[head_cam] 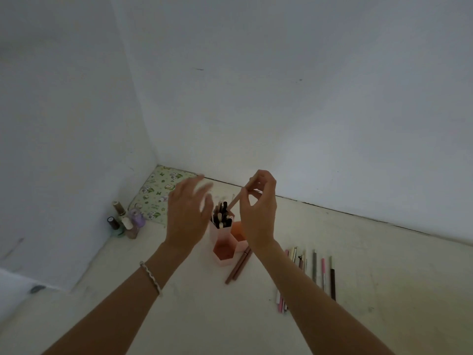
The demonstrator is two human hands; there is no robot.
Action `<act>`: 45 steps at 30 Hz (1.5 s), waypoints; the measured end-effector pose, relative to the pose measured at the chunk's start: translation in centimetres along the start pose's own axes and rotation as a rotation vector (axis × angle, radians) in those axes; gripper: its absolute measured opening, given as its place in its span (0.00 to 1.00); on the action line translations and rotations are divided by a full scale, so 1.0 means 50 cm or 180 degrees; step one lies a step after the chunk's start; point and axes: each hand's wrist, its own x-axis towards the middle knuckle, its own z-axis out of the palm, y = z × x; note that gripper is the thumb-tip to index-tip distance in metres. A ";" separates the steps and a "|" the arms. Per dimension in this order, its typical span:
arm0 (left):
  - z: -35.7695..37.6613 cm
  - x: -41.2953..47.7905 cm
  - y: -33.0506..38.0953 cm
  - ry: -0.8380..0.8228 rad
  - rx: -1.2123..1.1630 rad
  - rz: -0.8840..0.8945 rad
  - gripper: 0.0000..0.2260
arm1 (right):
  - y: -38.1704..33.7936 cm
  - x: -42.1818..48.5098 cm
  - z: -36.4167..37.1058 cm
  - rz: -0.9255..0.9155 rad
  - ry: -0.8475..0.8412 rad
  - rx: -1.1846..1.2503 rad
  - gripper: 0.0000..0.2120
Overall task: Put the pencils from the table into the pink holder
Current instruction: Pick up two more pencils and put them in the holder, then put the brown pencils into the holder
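A pink holder (pixel 223 239) made of hexagonal cells stands in the middle of the pale table; its tallest cell holds several dark and light pencils. My right hand (pixel 258 216) pinches a brown pencil (pixel 235 199) slanted over the holder, its lower end pointing at the filled cell. My left hand (pixel 188 213) hovers just left of the holder, fingers spread and blurred, holding nothing. Two brown pencils (pixel 238 266) lie on the table in front of the holder. A row of several pencils (pixel 313 270) lies to the right, partly hidden by my right forearm.
Several nail polish bottles (pixel 125 222) stand at the left wall. A green patterned mat (pixel 156 193) lies in the back corner. White walls close in the table at the left and back.
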 end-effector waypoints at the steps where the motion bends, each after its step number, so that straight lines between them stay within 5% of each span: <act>1: -0.006 0.010 -0.002 0.0276 -0.0138 -0.0191 0.14 | 0.008 -0.006 0.003 -0.0023 -0.0098 -0.0075 0.22; 6: -0.019 0.029 0.025 0.0466 -0.0752 -0.0301 0.13 | 0.058 -0.042 0.008 -0.0247 -0.0882 -0.0864 0.12; 9: -0.020 0.027 0.060 0.0460 -0.1034 -0.0409 0.13 | 0.082 -0.059 0.002 -0.0724 -0.1340 -0.1539 0.13; 13: -0.012 0.014 0.135 0.0412 -0.1283 -0.0215 0.09 | 0.085 -0.049 -0.037 -0.0345 -0.0552 -0.1485 0.24; 15: 0.005 -0.013 0.186 -0.0119 -0.1354 -0.0103 0.07 | 0.092 -0.030 -0.069 0.0022 -0.0181 -0.1368 0.24; 18: 0.053 -0.062 0.253 -0.1414 -0.0643 0.0091 0.07 | 0.117 -0.017 -0.118 0.0819 -0.0031 -0.0796 0.14; 22: 0.115 -0.067 0.299 -0.2185 0.0251 -0.0035 0.06 | 0.170 -0.043 -0.200 0.1124 0.0294 -0.1212 0.16; 27: 0.139 -0.096 0.297 -0.2573 0.1759 0.0347 0.06 | 0.209 -0.058 -0.260 0.1436 0.0456 -0.1257 0.17; 35: 0.277 -0.125 0.274 -0.3010 0.1860 0.0079 0.13 | 0.237 -0.050 -0.289 0.1567 0.0103 -0.0993 0.20; 40: 0.271 -0.070 0.286 -0.2634 0.1260 0.0179 0.07 | 0.249 -0.046 -0.297 0.1551 0.0002 -0.0984 0.19; 45: 0.212 0.072 0.291 -0.1199 -0.0107 -0.0177 0.08 | 0.234 -0.050 -0.232 0.1908 -0.0817 -0.1203 0.11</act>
